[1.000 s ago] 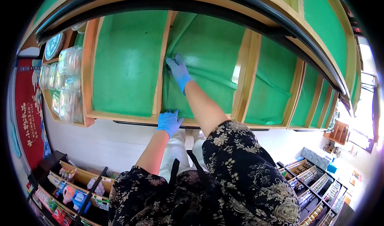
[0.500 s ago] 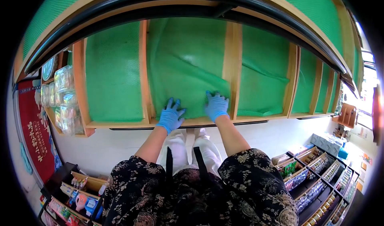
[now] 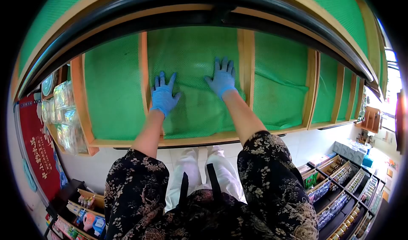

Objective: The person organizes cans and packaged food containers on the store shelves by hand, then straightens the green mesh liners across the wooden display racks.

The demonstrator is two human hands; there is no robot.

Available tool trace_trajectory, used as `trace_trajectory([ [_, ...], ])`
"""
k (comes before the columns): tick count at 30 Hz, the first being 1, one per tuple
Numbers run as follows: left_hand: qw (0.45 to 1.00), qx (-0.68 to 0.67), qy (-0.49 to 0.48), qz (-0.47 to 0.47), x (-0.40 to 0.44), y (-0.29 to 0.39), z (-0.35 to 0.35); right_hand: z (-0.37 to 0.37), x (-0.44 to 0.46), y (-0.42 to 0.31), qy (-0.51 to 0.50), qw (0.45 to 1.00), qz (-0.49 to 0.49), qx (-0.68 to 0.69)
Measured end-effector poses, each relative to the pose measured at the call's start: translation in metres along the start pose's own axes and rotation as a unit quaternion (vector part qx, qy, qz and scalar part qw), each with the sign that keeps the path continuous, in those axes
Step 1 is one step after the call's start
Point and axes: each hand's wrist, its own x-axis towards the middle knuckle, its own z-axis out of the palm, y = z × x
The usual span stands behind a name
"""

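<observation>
Green mesh matting point(image 3: 193, 112) lines a wooden shelf compartment in front of me, with wrinkles across its middle. My left hand point(image 3: 164, 96), in a blue glove, lies on the mesh beside the left wooden divider point(image 3: 144, 66), fingers spread. Farther in and to the right, my right hand point(image 3: 222, 77), gloved the same way, rests flat on the mesh with its fingers pointing to the back. The right divider point(image 3: 247, 66) stands just beyond it. Neither hand holds anything.
A black metal bar point(image 3: 204, 19) and an upper shelf run across above the hands. Clear plastic boxes point(image 3: 68, 117) fill the left end compartment. Neighbouring compartments also have green mesh point(image 3: 278, 100). Stocked shelves point(image 3: 340, 197) stand at lower right, and a rack of goods point(image 3: 87, 216) at lower left.
Both hands have moved from the shelf's front edge deeper over the mesh, the left also a little leftward. The long fold toward the right divider looks flatter, and the view has shifted slightly.
</observation>
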Motion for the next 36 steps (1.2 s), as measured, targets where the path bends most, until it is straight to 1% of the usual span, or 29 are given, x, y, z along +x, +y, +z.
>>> trace_trajectory([
  [1, 0.999, 0.023, -0.031, -0.011, 0.003, 0.001, 0.001, 0.0, 0.006, 0.001, -0.019, 1.0, 0.006, -0.018],
  [4, 0.999, 0.046, -0.011, 0.013, 0.017, 0.003, 0.006, -0.01, 0.031, 0.012, -0.003, 1.0, -0.015, -0.01],
  [7, 0.998, 0.06, 0.002, 0.011, 0.01, 0.018, 0.005, -0.019, 0.026, 0.02, -0.02, 0.999, -0.008, -0.044],
  [9, 0.997, 0.054, -0.011, 0.046, -0.016, 0.034, 0.01, -0.015, -0.014, 0.021, 0.0, 0.999, -0.023, -0.041],
  [10, 0.997, 0.051, -0.014, 0.062, -0.027, 0.038, 0.014, -0.021, -0.04, 0.022, 0.001, 0.999, -0.047, -0.012],
  [11, 0.995, 0.062, -0.048, 0.068, -0.036, 0.043, 0.019, -0.025, -0.07, 0.023, 0.001, 0.997, -0.072, 0.019],
  [13, 0.986, 0.09, -0.119, 0.076, -0.056, 0.047, 0.031, -0.015, -0.125, 0.038, 0.029, 0.989, -0.075, 0.123],
  [15, 0.993, 0.042, -0.074, 0.082, -0.063, 0.033, 0.049, -0.021, -0.164, 0.069, 0.071, 0.978, -0.042, 0.19],
  [16, 0.995, 0.017, -0.054, 0.084, -0.062, 0.036, 0.048, -0.024, -0.18, 0.088, 0.092, 0.97, -0.026, 0.223],
  [18, 0.994, 0.016, -0.038, 0.102, -0.063, 0.055, 0.038, -0.025, -0.199, 0.136, 0.105, 0.963, 0.066, 0.24],
  [19, 0.994, 0.016, -0.023, 0.109, -0.057, 0.069, 0.023, -0.024, -0.2, 0.159, 0.117, 0.955, 0.107, 0.249],
  [20, 0.99, 0.009, -0.017, 0.137, -0.053, 0.088, 0.012, -0.023, -0.2, 0.182, 0.109, 0.959, 0.144, 0.218],
  [22, 0.983, -0.004, 0.0, 0.185, -0.05, 0.147, -0.012, -0.022, -0.191, 0.222, 0.094, 0.961, 0.208, 0.157],
  [25, 0.967, -0.016, 0.04, 0.249, -0.036, 0.236, -0.025, -0.027, -0.172, 0.259, 0.009, 0.962, 0.249, 0.111],
  [28, 0.962, -0.059, 0.057, 0.26, -0.002, 0.313, -0.014, -0.014, -0.165, 0.28, -0.022, 0.972, 0.21, 0.1],
  [31, 0.978, -0.03, 0.046, 0.202, 0.033, 0.382, 0.014, -0.015, -0.17, 0.293, -0.067, 0.978, 0.166, 0.103],
  [34, 0.979, 0.035, 0.061, 0.19, 0.067, 0.425, 0.049, -0.011, -0.171, 0.312, -0.082, 0.978, 0.16, 0.105],
  [36, 0.983, 0.074, 0.046, 0.161, 0.088, 0.447, 0.063, -0.006, -0.17, 0.327, -0.091, 0.978, 0.155, 0.11],
])
